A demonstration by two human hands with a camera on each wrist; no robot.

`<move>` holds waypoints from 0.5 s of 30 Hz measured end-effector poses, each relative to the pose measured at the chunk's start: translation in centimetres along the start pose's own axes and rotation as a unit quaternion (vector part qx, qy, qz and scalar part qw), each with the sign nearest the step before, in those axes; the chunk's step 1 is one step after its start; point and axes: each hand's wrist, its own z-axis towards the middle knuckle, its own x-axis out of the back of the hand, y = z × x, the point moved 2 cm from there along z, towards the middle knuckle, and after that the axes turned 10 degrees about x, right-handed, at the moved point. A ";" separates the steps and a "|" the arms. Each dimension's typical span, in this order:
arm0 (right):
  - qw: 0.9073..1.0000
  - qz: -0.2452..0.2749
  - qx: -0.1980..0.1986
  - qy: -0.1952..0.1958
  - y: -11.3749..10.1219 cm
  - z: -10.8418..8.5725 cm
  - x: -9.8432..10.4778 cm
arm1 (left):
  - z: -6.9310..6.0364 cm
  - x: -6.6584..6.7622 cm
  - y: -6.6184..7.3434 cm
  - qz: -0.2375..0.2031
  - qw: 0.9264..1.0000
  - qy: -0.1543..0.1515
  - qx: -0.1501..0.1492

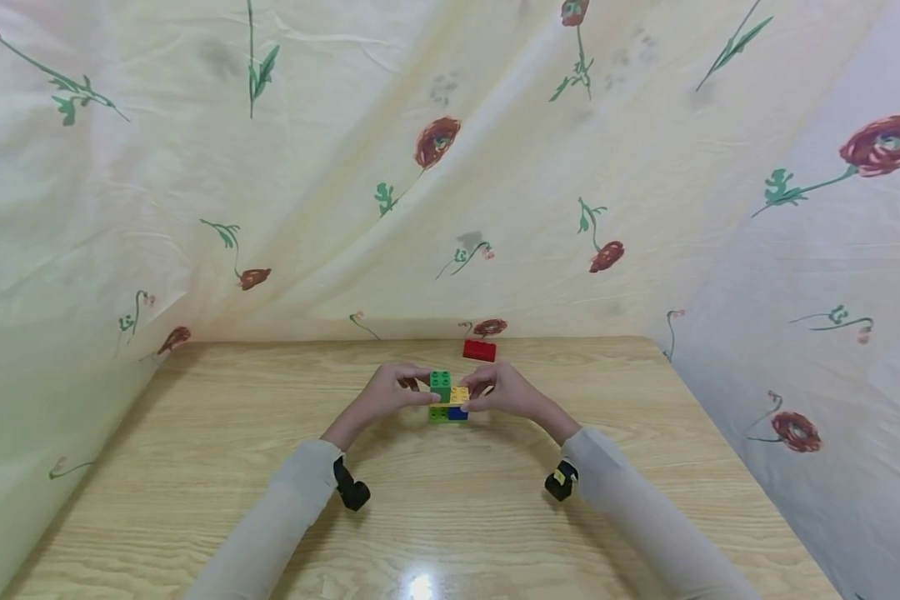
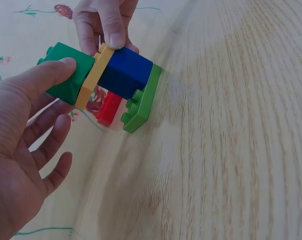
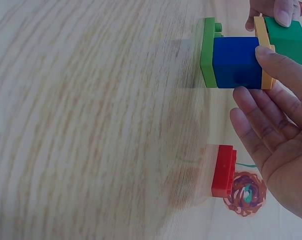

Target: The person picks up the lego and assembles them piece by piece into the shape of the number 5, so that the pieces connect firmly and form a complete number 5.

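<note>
A small stack of toy building bricks stands on the table in front of me. Its base is a light green plate (image 2: pixel 145 102), with a blue brick (image 3: pixel 235 62) upright on one end. Across the blue brick lies a thin yellow plate (image 1: pixel 459 396), which overhangs to the left. On that overhanging side sits a dark green brick (image 1: pixel 440 385), pinched between thumb and fingers of my left hand (image 1: pixel 387 392). My right hand (image 1: pixel 504 392) grips the yellow plate at its right end, the thumb by its seam with the blue brick.
Behind the stack, a red brick (image 1: pixel 480 350) lies near the back edge of the wooden table (image 1: pixel 450 517). Flower-printed cloth (image 1: pixel 307 167) hangs behind the table and along both sides. Each wrist carries a black camera.
</note>
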 end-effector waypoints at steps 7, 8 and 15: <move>1.000 0.003 0.001 0.000 0.2 0.0 0.0 | 0.0 0.0 0.0 0.000 1.000 -0.001 -0.002; 1.000 0.004 0.002 0.001 0.3 0.0 0.0 | 0.0 0.0 0.0 -0.001 1.000 -0.001 -0.002; 1.000 0.021 0.004 -0.003 -3.0 -0.4 0.4 | -0.2 0.0 0.1 0.006 1.000 -0.002 -0.003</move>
